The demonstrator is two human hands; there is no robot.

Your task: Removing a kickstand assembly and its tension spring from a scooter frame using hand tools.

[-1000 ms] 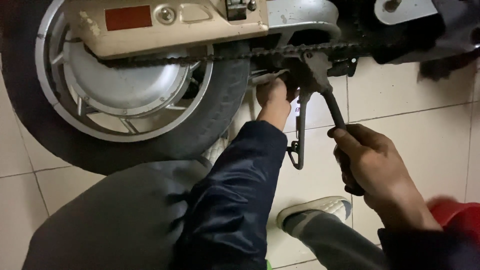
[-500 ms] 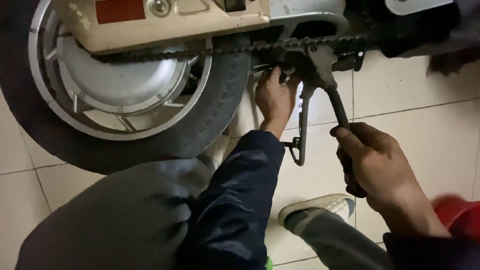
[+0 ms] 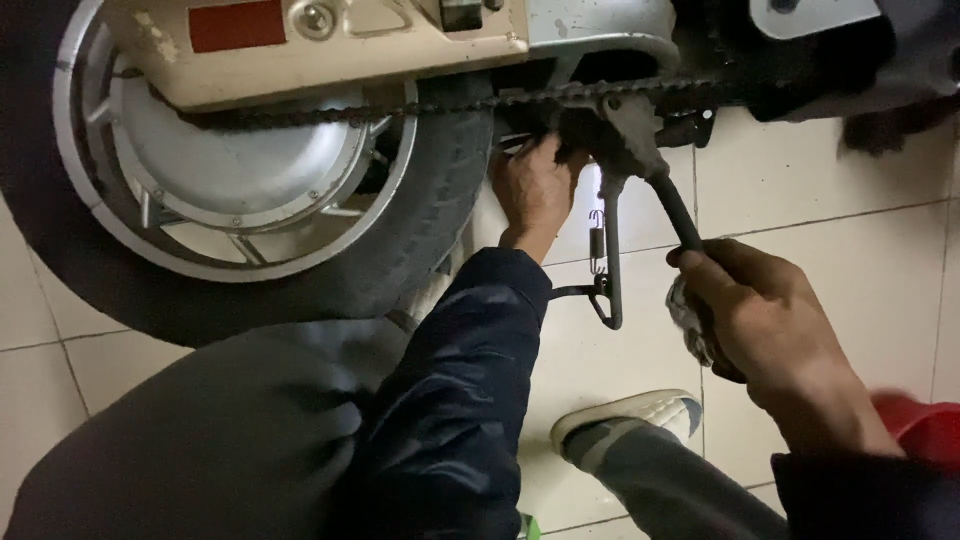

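Pale tiled floor (image 3: 860, 260) with dark grout lines, on which a rear wheel (image 3: 250, 190) and kickstand (image 3: 612, 270) are seen. The left hand (image 3: 535, 190) is pressed beneath the chain (image 3: 450, 105); the right hand (image 3: 770, 320) is clamped on a dark-handled tool (image 3: 680, 215) beside the stand

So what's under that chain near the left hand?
Under the chain sit the wheel hub, the stand bracket and the left hand; what its fingertips touch is hidden in shadow.
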